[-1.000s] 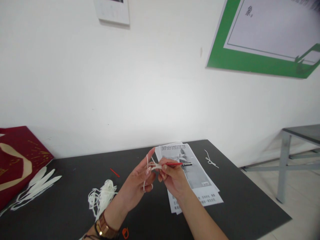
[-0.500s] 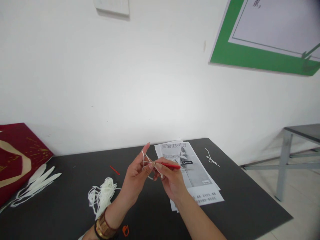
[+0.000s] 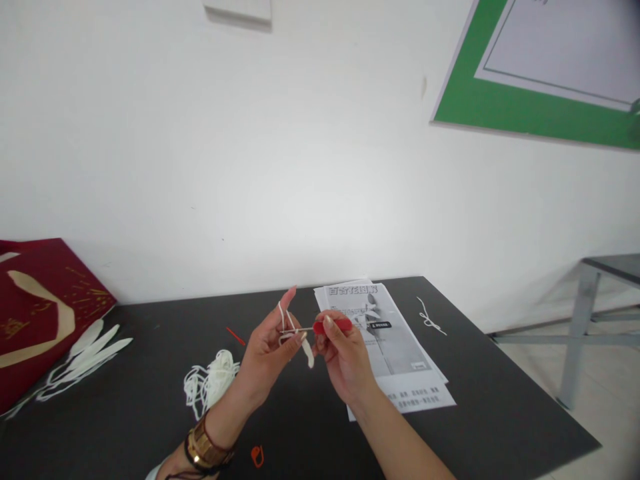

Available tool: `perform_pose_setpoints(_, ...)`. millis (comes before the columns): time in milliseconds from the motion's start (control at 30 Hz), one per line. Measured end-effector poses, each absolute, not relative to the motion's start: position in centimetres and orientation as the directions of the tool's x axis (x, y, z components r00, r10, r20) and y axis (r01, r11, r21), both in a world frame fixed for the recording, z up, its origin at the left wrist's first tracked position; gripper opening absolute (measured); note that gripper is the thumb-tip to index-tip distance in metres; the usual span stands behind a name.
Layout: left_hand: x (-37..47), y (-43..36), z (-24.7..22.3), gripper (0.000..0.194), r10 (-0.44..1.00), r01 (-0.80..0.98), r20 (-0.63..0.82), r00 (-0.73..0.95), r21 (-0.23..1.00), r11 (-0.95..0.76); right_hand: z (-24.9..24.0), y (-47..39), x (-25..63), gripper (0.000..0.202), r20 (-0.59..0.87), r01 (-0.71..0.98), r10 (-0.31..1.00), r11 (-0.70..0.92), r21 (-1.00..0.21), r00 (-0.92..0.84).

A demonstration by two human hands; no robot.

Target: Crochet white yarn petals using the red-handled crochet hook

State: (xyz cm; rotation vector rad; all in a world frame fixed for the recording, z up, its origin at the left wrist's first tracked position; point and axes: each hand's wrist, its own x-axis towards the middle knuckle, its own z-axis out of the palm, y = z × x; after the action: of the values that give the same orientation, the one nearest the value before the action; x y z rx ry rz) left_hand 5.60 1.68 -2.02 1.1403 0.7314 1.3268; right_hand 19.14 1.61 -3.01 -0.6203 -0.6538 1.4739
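My right hand (image 3: 343, 353) grips the red handle of a crochet hook (image 3: 331, 325), its thin metal shaft pointing left. White yarn (image 3: 281, 313) loops over the raised index finger of my left hand (image 3: 270, 350). Between the left thumb and fingers I pinch a small white crocheted piece (image 3: 309, 353), whose end hangs down. The hook's tip lies among the yarn strands by the left fingers. Left of my left wrist is a tangled skein of white yarn (image 3: 219, 377) on the dark table.
Printed sheets (image 3: 400, 363) lie beyond my right hand, with a knotted white string (image 3: 430, 320) beside them. A red needle (image 3: 235, 335) and an orange stitch marker (image 3: 257, 456) are on the table (image 3: 310, 433). White crocheted petals (image 3: 100, 353) lie by a dark red bag (image 3: 45, 313) at left.
My right hand has shifted its grip back on the hook, and the metal shaft now shows. The crocheted piece hangs lower from my left fingers. The view has shifted slightly.
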Motion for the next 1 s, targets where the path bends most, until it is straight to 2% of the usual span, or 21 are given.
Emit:
perform_pose_setpoints(300,5.2,1.4,-3.2,0.066,0.982,-0.331,0.187,0.020,0.928,-0.170,-3.6,1.4,18.4,0.019,0.004,-0.676,1.000,0.004,-0.737,0.001)
perform_pose_setpoints(633,5.4,1.1,-3.8,0.057,0.992,-0.467,0.129,0.003,0.877,-0.113,-4.1,1.5,18.0,0.020,-0.028,-0.663,1.000,-0.026,-0.748,-0.008)
perform_pose_setpoints(867,5.0,1.3,-4.2,0.051,0.977,-0.333,0.210,-0.032,0.919,-0.209,-4.0,1.4,17.9,0.021,-0.042,-0.672,0.999,-0.053,-0.738,-0.033)
perform_pose_setpoints(1000,5.1,1.2,-4.0,0.048,0.977,-0.326,0.202,-0.069,0.921,-0.214,-4.1,1.4,17.8,0.021,-0.046,-0.672,0.998,-0.059,-0.738,-0.036)
